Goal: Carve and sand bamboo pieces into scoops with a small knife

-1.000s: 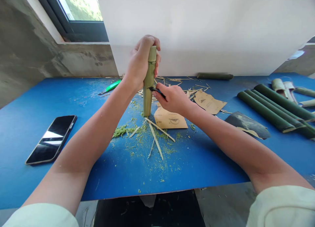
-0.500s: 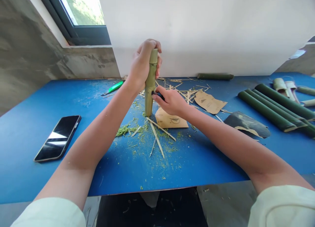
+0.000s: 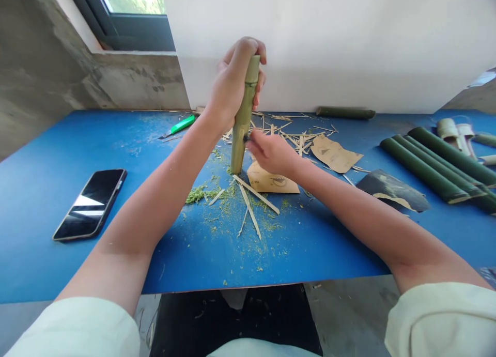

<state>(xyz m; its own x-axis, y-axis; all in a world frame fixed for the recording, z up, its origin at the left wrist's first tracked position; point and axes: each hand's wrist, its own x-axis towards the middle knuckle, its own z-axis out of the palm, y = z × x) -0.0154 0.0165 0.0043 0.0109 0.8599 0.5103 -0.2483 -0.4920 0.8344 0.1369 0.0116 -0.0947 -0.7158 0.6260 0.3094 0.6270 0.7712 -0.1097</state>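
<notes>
Two hands work on one short bamboo piece [image 3: 243,120] in the head view, the only view there is. The piece stands nearly upright, its top tipped a little to the right, with its lower end planted on the blue table [image 3: 116,140] among green shavings [image 3: 197,194] and pale splinters [image 3: 251,204]. The left hand [image 3: 234,83] is wrapped around the upper end, fingers curled over the top and thumb side toward the camera, clamped firmly on it. The right hand [image 3: 271,153] sits lower and to the right of the stalk, closed on a small dark tool [image 3: 246,138] whose tip touches the side of the bamboo just above its base; the tool is mostly hidden by the fingers, so its kind cannot be told. The hands are apart, one above the other along the stalk. Just behind the right hand lie sheets of brown sandpaper [image 3: 335,154]. A phone [image 3: 91,203] lies flat at the left, well apart, and a green-handled knife [image 3: 179,126] lies beyond the left forearm. Long dark green bamboo stalks [image 3: 426,173] lie at the far right.
</notes>
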